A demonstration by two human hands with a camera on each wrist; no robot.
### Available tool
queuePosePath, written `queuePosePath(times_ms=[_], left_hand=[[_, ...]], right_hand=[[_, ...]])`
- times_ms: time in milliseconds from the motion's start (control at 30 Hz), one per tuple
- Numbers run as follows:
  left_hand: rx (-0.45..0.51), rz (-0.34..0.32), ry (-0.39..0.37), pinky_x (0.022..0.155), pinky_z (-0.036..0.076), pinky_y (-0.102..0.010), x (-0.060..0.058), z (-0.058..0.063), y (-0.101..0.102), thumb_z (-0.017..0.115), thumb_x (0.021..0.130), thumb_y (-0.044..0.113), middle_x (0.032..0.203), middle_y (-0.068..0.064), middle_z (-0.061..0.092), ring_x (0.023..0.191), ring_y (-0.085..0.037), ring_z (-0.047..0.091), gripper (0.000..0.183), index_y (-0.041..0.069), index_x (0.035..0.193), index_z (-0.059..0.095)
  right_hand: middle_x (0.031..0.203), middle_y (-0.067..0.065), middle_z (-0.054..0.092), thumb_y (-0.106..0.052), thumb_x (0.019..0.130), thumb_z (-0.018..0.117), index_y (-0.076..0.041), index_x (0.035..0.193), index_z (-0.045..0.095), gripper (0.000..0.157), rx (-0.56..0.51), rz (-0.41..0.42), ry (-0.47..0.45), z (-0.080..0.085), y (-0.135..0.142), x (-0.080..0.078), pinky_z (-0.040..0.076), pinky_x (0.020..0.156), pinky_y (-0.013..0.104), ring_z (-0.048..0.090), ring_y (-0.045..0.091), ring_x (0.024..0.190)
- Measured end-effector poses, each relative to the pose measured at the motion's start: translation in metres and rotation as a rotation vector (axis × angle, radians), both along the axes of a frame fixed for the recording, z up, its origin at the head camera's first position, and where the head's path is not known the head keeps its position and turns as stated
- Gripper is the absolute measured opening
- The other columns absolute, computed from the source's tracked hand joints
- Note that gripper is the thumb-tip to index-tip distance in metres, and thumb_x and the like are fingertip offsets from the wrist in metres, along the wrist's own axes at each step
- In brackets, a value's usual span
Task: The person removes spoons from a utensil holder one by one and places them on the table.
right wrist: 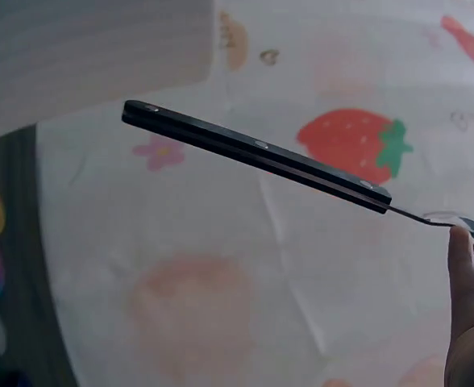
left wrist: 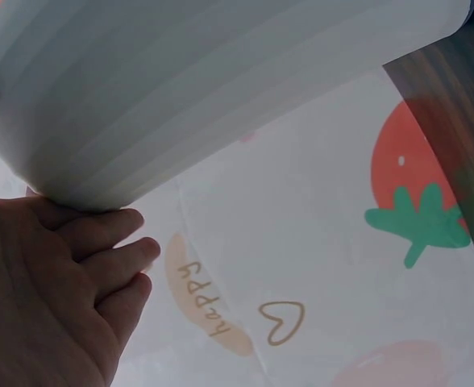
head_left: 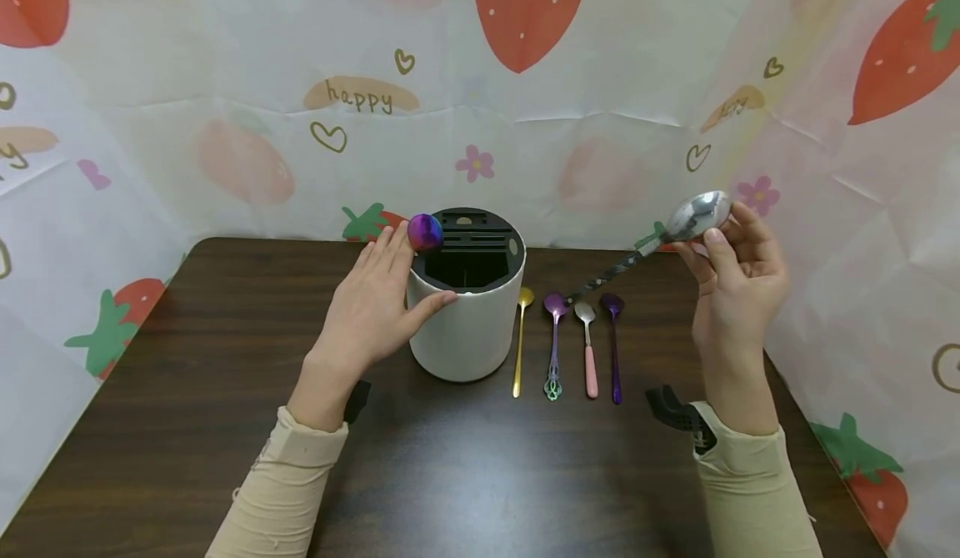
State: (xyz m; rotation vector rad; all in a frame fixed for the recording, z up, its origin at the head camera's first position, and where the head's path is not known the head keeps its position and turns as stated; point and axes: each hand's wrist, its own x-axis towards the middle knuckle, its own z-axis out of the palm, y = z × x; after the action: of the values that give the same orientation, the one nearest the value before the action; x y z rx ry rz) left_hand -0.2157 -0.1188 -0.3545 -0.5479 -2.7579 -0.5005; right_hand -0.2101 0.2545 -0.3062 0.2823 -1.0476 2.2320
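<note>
While my left hand lies along the left side of the white cylindrical utensil holder, my right hand is up in the air, well to the right of it. The two hands are far apart, with the holder nearer the left one. On the left I see the fingers extended and the thumb spread across the front of the holder's rim; the left wrist view shows fingers touching its wall, wrapped round nothing. My right thumb and fingers pinch the bowl of a large silver spoon, whose black riveted handle slants down toward the holder.

The holder stands upright and has a black slotted insert in its top. At the left edge of that insert I can make out an iridescent purple-blue spoon bowl, right beside my left fingertips.

To the right of the holder, four slim spoons lie in a row, bowls away from me. Nearest it is a gold spoon, then a purple spoon with an ornate greenish handle end, a pink-handled spoon, and a dark purple spoon. Under the holder is a dark wood-grain table; behind it hangs a strawberry-print cloth.
</note>
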Motion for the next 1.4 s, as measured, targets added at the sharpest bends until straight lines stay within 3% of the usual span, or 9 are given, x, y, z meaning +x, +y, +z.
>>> queuePosePath(times_ms=[167,300,567,767,1000,1167,1400], left_hand=[[0.003,-0.003,-0.005,0.129,0.015,-0.051,0.0,0.0,0.0,0.054,0.098,0.07,0.171,-0.02,0.021,0.159,-0.035,0.015,0.104,-0.001,0.164,0.019],[0.004,-0.004,-0.005,0.129,0.016,-0.051,-0.001,0.0,0.0,0.054,0.097,0.071,0.171,-0.02,0.021,0.159,-0.036,0.015,0.104,-0.001,0.165,0.019],[0.01,-0.003,0.003,0.129,0.016,-0.052,-0.001,0.0,-0.001,0.055,0.097,0.071,0.17,-0.02,0.022,0.159,-0.036,0.016,0.104,0.0,0.165,0.019],[0.016,-0.004,0.01,0.129,0.016,-0.051,0.001,0.0,-0.001,0.055,0.097,0.07,0.17,-0.021,0.023,0.159,-0.036,0.016,0.104,-0.001,0.164,0.02],[0.009,-0.003,0.023,0.129,0.017,-0.051,0.001,0.0,-0.001,0.056,0.097,0.07,0.169,-0.022,0.025,0.159,-0.036,0.017,0.104,-0.001,0.164,0.021],[0.01,-0.006,0.026,0.129,0.017,-0.051,0.001,0.0,-0.001,0.057,0.097,0.069,0.169,-0.022,0.025,0.159,-0.036,0.017,0.103,-0.002,0.164,0.021],[0.008,-0.006,0.015,0.129,0.016,-0.05,0.0,-0.001,-0.002,0.056,0.097,0.069,0.17,-0.02,0.022,0.159,-0.034,0.015,0.103,-0.001,0.165,0.02]], right_hand=[[0.095,0.017,0.064,0.019,0.091,0.066,0.016,0.124,0.066,0.033,0.077,-0.052,-0.118,-0.019,0.017,-0.006,0.065,0.066,0.032,0.067,0.024,0.085],[0.093,0.014,0.067,0.017,0.09,0.068,0.012,0.122,0.069,0.032,0.122,-0.044,-0.26,-0.034,0.031,-0.012,0.064,0.065,0.029,0.07,0.021,0.081],[0.103,0.009,0.069,0.01,0.092,0.072,0.005,0.123,0.073,0.031,0.222,0.109,-0.488,-0.054,0.058,-0.028,0.064,0.069,0.029,0.073,0.018,0.076],[0.103,0.004,0.074,0.006,0.097,0.068,-0.002,0.114,0.077,0.021,0.323,0.227,-0.562,-0.07,0.077,-0.046,0.064,0.072,0.028,0.072,0.015,0.078],[0.103,-0.003,0.073,0.005,0.101,0.061,-0.007,0.11,0.078,0.023,0.435,0.336,-0.666,-0.087,0.096,-0.065,0.063,0.078,0.028,0.071,0.012,0.081],[0.098,-0.003,0.076,0.008,0.101,0.058,-0.013,0.099,0.08,0.03,0.451,0.406,-0.743,-0.099,0.107,-0.079,0.063,0.079,0.027,0.073,0.012,0.083],[0.095,0.0,0.075,0.008,0.102,0.056,-0.012,0.097,0.079,0.031,0.42,0.469,-0.81,-0.115,0.116,-0.094,0.063,0.078,0.027,0.072,0.011,0.085]])
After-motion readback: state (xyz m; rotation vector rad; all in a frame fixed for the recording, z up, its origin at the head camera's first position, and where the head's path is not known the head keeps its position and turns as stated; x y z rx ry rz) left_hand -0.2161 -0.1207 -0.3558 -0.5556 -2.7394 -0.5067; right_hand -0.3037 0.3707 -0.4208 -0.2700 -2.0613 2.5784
